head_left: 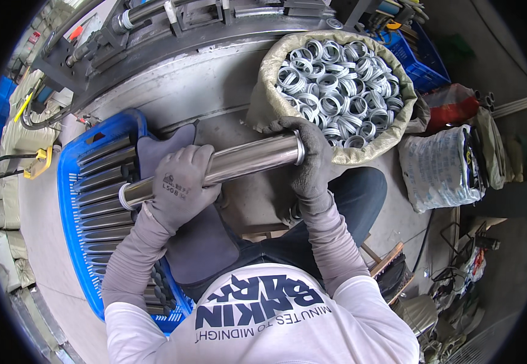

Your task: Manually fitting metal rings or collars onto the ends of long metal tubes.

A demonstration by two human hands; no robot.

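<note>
A shiny metal tube (248, 159) lies slanted across my lap, its right end higher than its left. My left hand (181, 182), in a grey glove, wraps round the tube left of its middle. My right hand (309, 158), gloved in darker grey, closes round the right end, where a pale ring (300, 148) sits. Another whitish ring (124, 197) is around the tube's left end, beyond my left hand. Beneath the tube, a dark grey pad (199, 249) covers my left thigh.
At far right stands a woven sack (269, 79) full of silvery threaded rings (336, 82). A blue basket (69, 182) of metal tubes is at my left. Along the back runs a dark metal machine frame (148, 60). A white stuffed bag (439, 167) stands to the right.
</note>
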